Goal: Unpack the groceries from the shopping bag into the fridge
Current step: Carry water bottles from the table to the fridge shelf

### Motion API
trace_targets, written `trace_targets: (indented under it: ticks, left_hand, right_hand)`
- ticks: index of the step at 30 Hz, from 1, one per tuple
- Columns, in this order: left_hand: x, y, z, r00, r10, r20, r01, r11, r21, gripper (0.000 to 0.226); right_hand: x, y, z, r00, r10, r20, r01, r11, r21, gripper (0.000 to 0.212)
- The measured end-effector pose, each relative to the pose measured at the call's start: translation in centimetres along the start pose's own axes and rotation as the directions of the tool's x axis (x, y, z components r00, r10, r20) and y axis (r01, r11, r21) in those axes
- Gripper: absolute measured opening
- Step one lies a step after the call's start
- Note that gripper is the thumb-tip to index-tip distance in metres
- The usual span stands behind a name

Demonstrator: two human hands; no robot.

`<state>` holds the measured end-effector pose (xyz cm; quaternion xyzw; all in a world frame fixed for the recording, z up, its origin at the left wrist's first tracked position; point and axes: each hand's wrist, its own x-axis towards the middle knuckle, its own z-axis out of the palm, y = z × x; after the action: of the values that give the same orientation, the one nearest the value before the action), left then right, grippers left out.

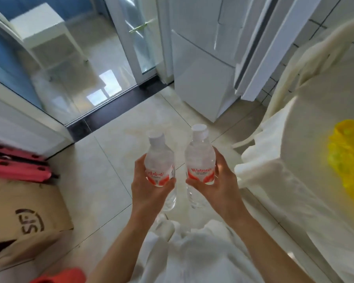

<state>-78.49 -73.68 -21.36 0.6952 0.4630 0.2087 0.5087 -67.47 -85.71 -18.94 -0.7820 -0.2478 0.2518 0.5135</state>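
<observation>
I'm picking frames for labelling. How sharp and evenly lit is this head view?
Head view: motion blur softens everything; the red labels on the two clear plastic water bottles are unreadable. Window glare patches the glossy tiled floor, the yellow plastic bag is smeared, and wide-angle distortion bends the edges.

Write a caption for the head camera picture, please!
Each hand, left hand and right hand, holds a water bottle near the white fridge.

The yellow bag (348, 158) is cut off by the right edge and blurred, so its contents cannot be told. The label print on both bottles (159, 160) is too soft to read. The left hand (149, 188) hides part of its bottle's label. The cardboard box (25, 219) runs off the left edge.
</observation>
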Motion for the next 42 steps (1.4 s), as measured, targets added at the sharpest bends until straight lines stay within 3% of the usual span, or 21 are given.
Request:
trace_targets:
  ticks: [7, 14, 21, 34, 42]
  left_hand:
    - [6.4, -3.4, -9.1, 0.997, -0.046, -0.055, 0.045, 0.999, -0.019, 0.086]
    - [12.4, -4.3, -12.6, 0.996, -0.067, -0.051, 0.067, 0.998, -0.015, 0.086]
    - [20.4, -2.4, -11.5, 1.0, -0.016, -0.023, 0.016, 1.0, -0.01, 0.084]
    - [41.8, 7.5, -5.3, 0.991, 0.13, -0.006, -0.13, 0.991, -0.01, 0.084]
    - [53.7, 12.4, -1.4, 0.981, 0.179, 0.074, -0.174, 0.983, -0.059, 0.083]
  right_hand:
    - [4.2, -3.4, 10.5, 0.997, 0.017, 0.076, -0.019, 1.0, 0.024, 0.081]
    - [8.8, -5.5, 15.3, 0.994, 0.063, 0.092, -0.065, 0.998, 0.022, 0.082]
    - [16.1, -7.3, 16.2, 0.998, 0.059, 0.026, -0.059, 0.998, -0.017, 0.078]
    - [38.7, -13.4, 12.6, 0.999, -0.02, -0.034, 0.02, 1.0, 0.024, 0.077]
    - [49.7, -15.8, 10.5, 0.986, -0.058, -0.154, 0.062, 0.998, 0.022, 0.08]
